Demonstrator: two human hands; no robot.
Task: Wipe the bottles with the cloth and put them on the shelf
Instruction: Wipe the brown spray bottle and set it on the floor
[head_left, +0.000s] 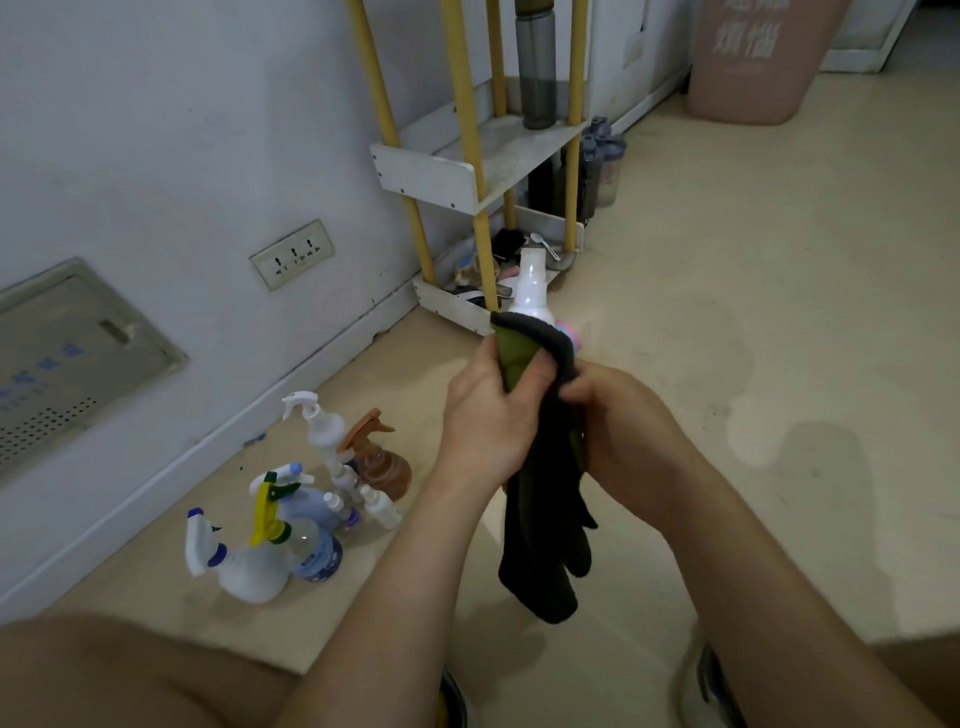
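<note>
White spray bottle (531, 286) stands upright mid-frame, neck above the dark cloth (545, 467) both hands clench around it, left hand (488, 415) nearer the shelf (431, 176) at upper centre.

both forearms reaching forward, left hand (488, 410) and right hand (623, 431) closed, knuckles facing each other

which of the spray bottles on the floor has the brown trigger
The amber-brown bottle at the right edge of the cluster by the wall. It alone has a brown trigger head; the others have white, blue or yellow ones.
</note>
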